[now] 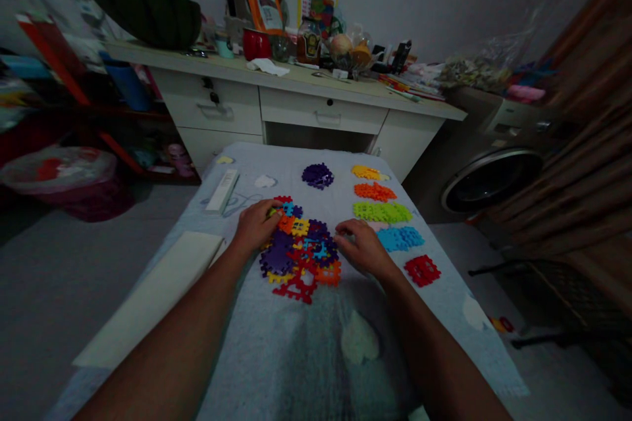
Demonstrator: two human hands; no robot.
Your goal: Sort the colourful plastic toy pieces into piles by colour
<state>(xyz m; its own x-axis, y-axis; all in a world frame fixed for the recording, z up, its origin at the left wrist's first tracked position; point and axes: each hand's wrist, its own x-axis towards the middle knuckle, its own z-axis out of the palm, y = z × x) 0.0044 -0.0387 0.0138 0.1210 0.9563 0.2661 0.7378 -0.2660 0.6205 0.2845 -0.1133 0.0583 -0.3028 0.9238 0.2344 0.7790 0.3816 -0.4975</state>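
Observation:
A mixed pile of interlocking plastic building pieces (296,253) in purple, red, yellow, orange and blue lies mid-table. At its upper left edge, my left hand (257,227) is closed, with a yellow-green piece (273,212) showing at its fingertips. My right hand (364,247) rests at the pile's right side, fingers loosely curled and apart, with nothing visible in them. Sorted by colour, other pieces lie around: purple ones (318,175) behind the pile, and yellow (366,172), orange (375,192), green (382,212), blue (401,238) and red (422,270) along the right.
A pale cloth with heart shapes (316,355) covers the table. On the left lie a white power strip (223,191) and a long white board (158,302). Behind stands a cluttered white cabinet (320,108), with a washing machine (488,158) at right and a lined bin (74,184) at left.

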